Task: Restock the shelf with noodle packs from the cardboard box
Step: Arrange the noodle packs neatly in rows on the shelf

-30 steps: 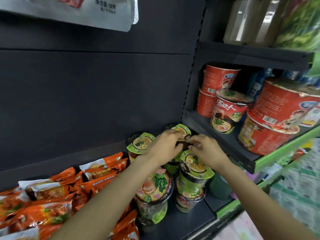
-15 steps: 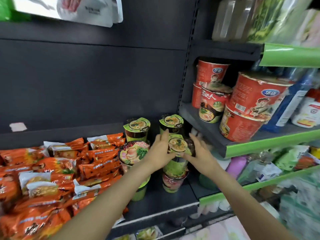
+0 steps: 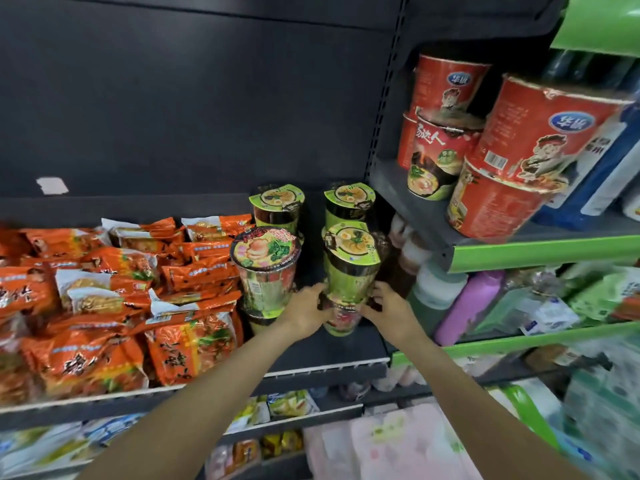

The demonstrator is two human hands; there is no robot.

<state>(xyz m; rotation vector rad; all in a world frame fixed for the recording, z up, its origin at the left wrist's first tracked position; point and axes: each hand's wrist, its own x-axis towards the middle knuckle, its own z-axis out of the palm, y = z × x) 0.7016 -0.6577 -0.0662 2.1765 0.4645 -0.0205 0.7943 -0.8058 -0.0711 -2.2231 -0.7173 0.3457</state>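
Both hands' fingers grip the stacked green-lidded noodle cups (image 3: 351,268), seemingly upright.

This is a small grocery shop aisle. Dark metal shelving with a slotted upright (image 3: 382,98) and green price strips (image 3: 540,252) carries packaged goods in rows. Left of the hands (image 3: 304,311) lies a heap of orange instant noodle packs (image 3: 114,299); just above and beyond the hands stand stacked green-lidded cup noodles (image 3: 349,251). Up to the right, red noodle tubs (image 3: 540,133) fill a higher shelf, with bottles (image 3: 467,306) below them.
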